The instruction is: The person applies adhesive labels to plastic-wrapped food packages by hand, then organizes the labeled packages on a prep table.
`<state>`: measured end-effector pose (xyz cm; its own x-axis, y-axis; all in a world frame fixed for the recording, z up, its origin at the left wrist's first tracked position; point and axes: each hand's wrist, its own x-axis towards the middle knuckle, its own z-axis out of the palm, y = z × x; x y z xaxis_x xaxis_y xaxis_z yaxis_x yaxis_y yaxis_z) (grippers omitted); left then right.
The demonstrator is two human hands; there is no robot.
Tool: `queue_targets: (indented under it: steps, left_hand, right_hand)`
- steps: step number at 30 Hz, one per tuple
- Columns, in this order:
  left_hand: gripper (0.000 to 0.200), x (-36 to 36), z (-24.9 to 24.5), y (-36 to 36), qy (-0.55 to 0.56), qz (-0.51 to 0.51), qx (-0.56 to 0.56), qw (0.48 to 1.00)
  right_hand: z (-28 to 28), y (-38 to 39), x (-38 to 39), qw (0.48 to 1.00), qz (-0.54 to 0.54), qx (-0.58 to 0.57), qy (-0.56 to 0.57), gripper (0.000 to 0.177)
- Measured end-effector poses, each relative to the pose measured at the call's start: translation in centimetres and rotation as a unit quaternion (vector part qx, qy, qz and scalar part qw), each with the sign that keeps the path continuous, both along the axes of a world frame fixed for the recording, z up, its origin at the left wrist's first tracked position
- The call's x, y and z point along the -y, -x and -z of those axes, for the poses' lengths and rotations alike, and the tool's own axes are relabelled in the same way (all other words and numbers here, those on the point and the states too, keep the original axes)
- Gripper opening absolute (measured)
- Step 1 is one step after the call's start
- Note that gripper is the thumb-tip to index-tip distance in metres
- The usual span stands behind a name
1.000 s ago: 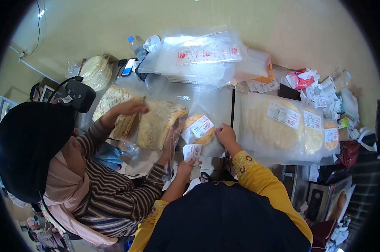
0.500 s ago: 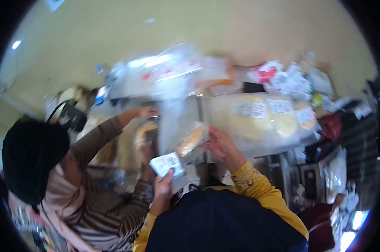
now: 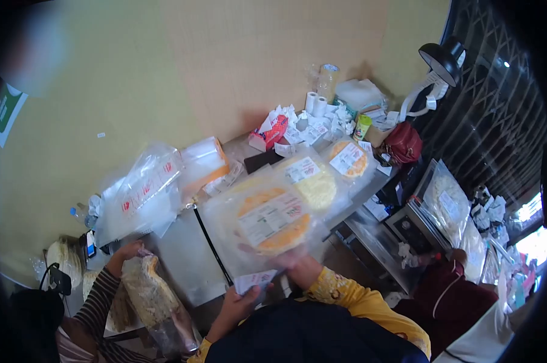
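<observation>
My left hand [image 3: 237, 307] pinches a stack of printed labels [image 3: 253, 281] near the front of the metal table [image 3: 182, 266]. Just to its right, my right hand [image 3: 290, 261] supports from below a clear plastic bag [image 3: 225, 209] holding a round orange and yellow item [image 3: 274, 221] with a large white label on it. The bag covers most of that hand's fingers. Behind the held bag lies another labelled bag with a pale yellow disc [image 3: 315, 184]. Farther right is a smaller orange disc [image 3: 349, 160] in a labelled bag.
A co-worker [image 3: 86, 320] at the left handles a large filled bag [image 3: 149, 290]. Plastic bags [image 3: 143, 190] and a plastic roll [image 3: 207, 160] lie along the wall. Crumpled papers [image 3: 315, 130], a red pouch [image 3: 403, 143] and a black lamp [image 3: 441, 63] are at the back right.
The view has turned rightward. My right hand has let go of the small bag with an elongated orange item and now holds the large round bag. My left hand still has the labels.
</observation>
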<state>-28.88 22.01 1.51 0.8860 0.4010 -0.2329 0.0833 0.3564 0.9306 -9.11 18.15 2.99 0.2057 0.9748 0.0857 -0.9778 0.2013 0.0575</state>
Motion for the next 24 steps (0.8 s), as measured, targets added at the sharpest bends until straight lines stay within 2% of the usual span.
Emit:
queue_targets:
  steps: [1, 4, 7, 8, 10, 14, 17, 20, 22, 24]
  left_hand:
    - [0.040, 0.3, 0.2, -1.1, -0.006, 0.020, -0.019, 1.000]
    - [0.042, 0.9, -1.2, -5.8, -0.025, 0.129, -0.063, 0.989]
    - [0.043, 1.6, 0.4, -10.5, 0.066, 0.116, -0.042, 0.990]
    - [0.043, 1.7, 0.1, -12.1, 0.096, 0.098, -0.026, 0.990]
    - [0.044, 1.8, -0.6, -15.6, 0.157, 0.062, 0.005, 0.986]
    - [0.042, 2.0, -1.4, -20.6, 0.181, 0.008, -0.002, 0.983]
    - [0.040, 2.3, -1.4, -22.1, 0.211, -0.050, -0.011, 0.976]
    - [0.041, 2.6, -0.9, -22.3, 0.234, -0.132, -0.034, 0.963]
    - [0.042, 2.6, -1.1, -22.0, 0.245, -0.221, -0.033, 0.944]
    - [0.041, 2.3, -0.3, -20.9, 0.266, -0.260, -0.036, 0.927]
  right_hand:
    - [-0.2, -1.6, 0.8, 1.000, 0.009, -0.012, 0.021, 0.071]
    - [-0.5, -7.3, 3.2, 0.989, 0.108, 0.069, 0.070, 0.070]
    - [1.7, -15.4, 5.6, 0.977, 0.188, 0.099, 0.035, 0.065]
    - [3.5, -18.4, 6.6, 0.974, 0.203, 0.094, 0.027, 0.062]
    - [2.6, -23.2, 8.5, 0.972, 0.223, 0.064, 0.035, 0.063]
    - [5.2, -31.0, 10.6, 0.964, 0.237, 0.073, 0.096, 0.063]
    - [7.3, -34.6, 10.4, 0.963, 0.228, 0.059, 0.130, 0.064]
    - [13.4, -37.4, 10.4, 0.967, 0.225, 0.101, 0.067, 0.064]
    - [14.1, -37.7, 10.1, 0.960, 0.243, 0.111, 0.087, 0.067]
    - [14.0, -38.0, 9.9, 0.962, 0.228, 0.105, 0.111, 0.067]
